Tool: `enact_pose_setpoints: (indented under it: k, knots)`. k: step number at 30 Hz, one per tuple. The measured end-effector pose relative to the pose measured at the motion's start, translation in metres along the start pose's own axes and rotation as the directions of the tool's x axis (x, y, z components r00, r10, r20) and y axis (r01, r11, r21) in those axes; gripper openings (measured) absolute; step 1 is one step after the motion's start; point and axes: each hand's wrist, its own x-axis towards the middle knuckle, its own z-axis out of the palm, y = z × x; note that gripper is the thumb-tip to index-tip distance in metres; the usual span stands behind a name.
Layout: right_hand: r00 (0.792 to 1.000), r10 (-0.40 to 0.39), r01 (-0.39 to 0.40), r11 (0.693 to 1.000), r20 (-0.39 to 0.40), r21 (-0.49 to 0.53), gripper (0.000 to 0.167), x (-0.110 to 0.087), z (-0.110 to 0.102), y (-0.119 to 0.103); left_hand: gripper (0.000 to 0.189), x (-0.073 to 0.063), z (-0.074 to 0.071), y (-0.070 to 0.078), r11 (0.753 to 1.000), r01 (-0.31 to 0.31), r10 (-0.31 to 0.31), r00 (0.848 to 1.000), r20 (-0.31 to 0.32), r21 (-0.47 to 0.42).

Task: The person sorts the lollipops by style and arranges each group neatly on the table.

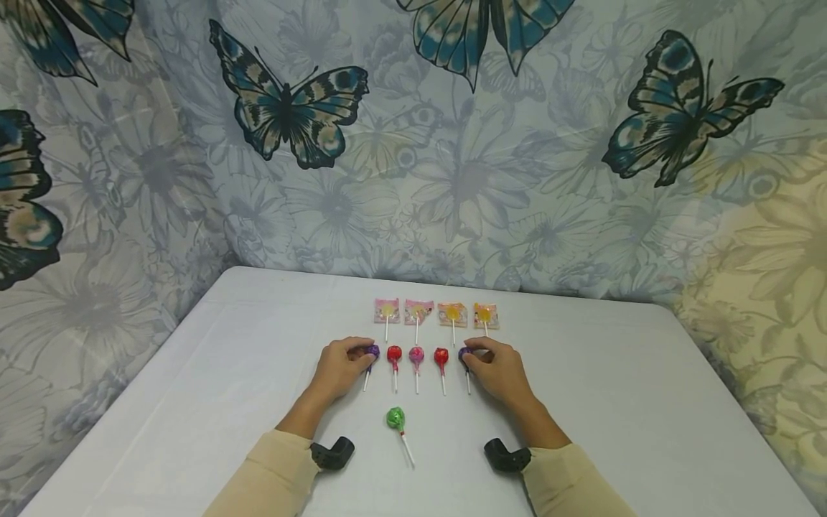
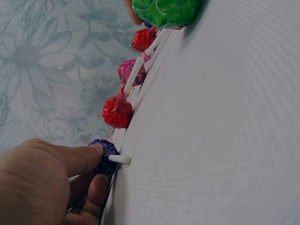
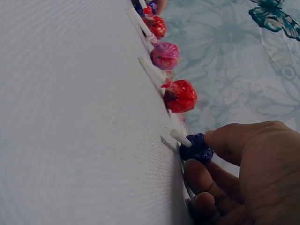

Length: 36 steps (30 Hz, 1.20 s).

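Note:
My left hand [image 1: 340, 366] pinches the wrapped head of a purple lollipop [image 2: 107, 152] at the left end of a row. At the row's right end my right hand [image 1: 502, 368] pinches another purple lollipop [image 3: 197, 149] by its head. Between them lie a red lollipop [image 1: 394, 354], a pink lollipop [image 1: 416, 355] and a second red lollipop [image 1: 441, 357], sticks pointing toward me. Closer to me, a green lollipop [image 1: 396, 418] lies by itself, its stick slanting to the right.
Behind the row lie several flat lollipops in clear wrappers, among them a pink-wrapped one [image 1: 387, 311] and an orange-wrapped one [image 1: 486, 316]. All rest on a white table [image 1: 213, 388]. A butterfly-patterned cloth [image 1: 452, 179] hangs behind the table's far edge.

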Motion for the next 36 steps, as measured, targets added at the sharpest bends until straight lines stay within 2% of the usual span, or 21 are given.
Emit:
enact_pose_setpoints:
  k: [6, 13, 19, 26, 33, 36]
  knots:
    - [0.999, 0.011, -0.011, 1.000, -0.039, 0.012, 0.026, -0.001, -0.004, -0.006, 0.024, 0.001, -0.001, 0.002, 1.000, 0.000, 0.000, 1.000, -0.002, 0.004]
    - [0.998, 0.005, 0.000, 0.997, -0.068, 0.078, 0.028, -0.004, -0.012, -0.014, 0.025, 0.001, 0.000, 0.001, 1.000, -0.002, 0.002, 1.000, -0.003, 0.000]
    - [0.991, -0.067, 0.079, 0.992, -0.117, 0.101, 0.025, -0.011, -0.020, -0.024, 0.025, 0.003, 0.003, 0.000, 1.000, 0.003, -0.003, 1.000, 0.008, -0.009]
    - [0.968, -0.185, 0.205, 0.973, -0.169, 0.107, 0.023, -0.021, -0.026, -0.039, 0.024, 0.002, 0.002, 0.001, 1.000, 0.004, -0.004, 1.000, 0.002, -0.012]
    - [0.967, -0.216, 0.238, 0.957, -0.137, 0.168, 0.021, -0.035, -0.034, -0.057, 0.024, 0.000, 0.001, 0.000, 1.000, -0.001, 0.001, 1.000, -0.003, -0.005]
    - [0.962, -0.242, 0.264, 0.941, -0.123, 0.213, 0.021, -0.041, -0.035, -0.064, 0.024, 0.000, 0.000, 0.000, 1.000, 0.004, -0.004, 1.000, -0.003, -0.008]
